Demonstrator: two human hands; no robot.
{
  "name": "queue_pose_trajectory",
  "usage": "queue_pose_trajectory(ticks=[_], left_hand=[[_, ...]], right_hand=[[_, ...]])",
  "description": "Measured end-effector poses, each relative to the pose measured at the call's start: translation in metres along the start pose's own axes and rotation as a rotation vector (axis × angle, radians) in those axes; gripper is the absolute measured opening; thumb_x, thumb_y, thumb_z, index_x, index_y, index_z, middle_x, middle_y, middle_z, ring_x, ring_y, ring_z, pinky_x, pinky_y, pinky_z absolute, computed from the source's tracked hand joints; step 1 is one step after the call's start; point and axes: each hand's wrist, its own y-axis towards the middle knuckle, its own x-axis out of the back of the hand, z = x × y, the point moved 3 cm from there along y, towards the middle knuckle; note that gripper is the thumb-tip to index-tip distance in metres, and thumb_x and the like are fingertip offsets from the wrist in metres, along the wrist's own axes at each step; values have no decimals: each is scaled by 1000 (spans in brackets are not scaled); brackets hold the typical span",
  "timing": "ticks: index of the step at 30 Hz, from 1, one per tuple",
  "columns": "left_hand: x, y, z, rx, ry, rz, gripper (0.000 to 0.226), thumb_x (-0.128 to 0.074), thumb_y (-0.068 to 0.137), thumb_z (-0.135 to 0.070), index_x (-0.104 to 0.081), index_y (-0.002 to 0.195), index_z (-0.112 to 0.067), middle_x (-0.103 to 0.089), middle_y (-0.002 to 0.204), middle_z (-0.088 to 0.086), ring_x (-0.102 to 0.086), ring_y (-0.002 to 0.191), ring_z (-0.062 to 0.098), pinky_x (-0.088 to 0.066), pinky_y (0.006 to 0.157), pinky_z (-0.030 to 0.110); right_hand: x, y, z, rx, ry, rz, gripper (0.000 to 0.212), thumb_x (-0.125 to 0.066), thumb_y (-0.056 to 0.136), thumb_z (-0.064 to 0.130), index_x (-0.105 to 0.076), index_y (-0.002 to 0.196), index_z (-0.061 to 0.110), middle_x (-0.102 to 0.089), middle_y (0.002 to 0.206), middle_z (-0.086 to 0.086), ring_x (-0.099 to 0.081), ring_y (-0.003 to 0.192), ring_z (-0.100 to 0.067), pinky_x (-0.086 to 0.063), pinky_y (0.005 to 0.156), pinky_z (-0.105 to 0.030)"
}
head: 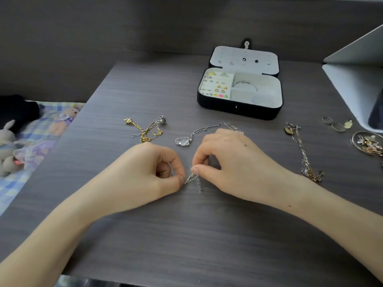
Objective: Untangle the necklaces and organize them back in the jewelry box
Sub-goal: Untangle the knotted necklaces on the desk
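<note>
At frame centre, a thin tangled silver chain necklace (194,180) is pinched by left hand (149,172) and right hand (226,162), close together, presumably so its knot is worked loose

Dark table (186,235) carries jewelry box (238,110) and necklaces (303,154).

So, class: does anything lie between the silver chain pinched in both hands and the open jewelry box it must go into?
Yes. A silver chain with a clear pendant lies on the table between the pinched chain and the jewelry box, just beyond the right hand. The box's lid is open.
</note>
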Motion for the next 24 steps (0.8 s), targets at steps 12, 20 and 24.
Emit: queue_pose_trajectory(ticks=[12, 20, 24], left_hand=[[4, -2, 7, 2, 96, -44, 19, -62, 64, -44, -69, 62, -27, -61, 58, -11, -49, 49, 4, -33, 49, 14], [7, 0, 5, -23, 54, -74, 20, -66, 62, -45, -69, 57, -25, -59, 82, -15, -51, 62, 6, -35, 57, 14], [7, 0, 5, -22, 53, -117, 15, -65, 59, -48, -68, 66, -35, -54, 90, -17, -52, 73, 6, -38, 63, 18]], right_hand=[[-1, 2, 14, 57, -151, 80, 10, -56, 89, 30, -61, 82, 25, -46, 78, 14, -36, 82, -8, -25, 74, -22], [-4, 1, 10, 49, -95, 137, 11, -50, 93, 29, -49, 82, 28, -38, 74, 18, -33, 82, -7, -25, 78, -20], [-3, 1, 5, -9, 29, 140, 12, -53, 92, 29, -51, 80, 29, -48, 76, 15, -39, 78, -5, -28, 74, -16]])
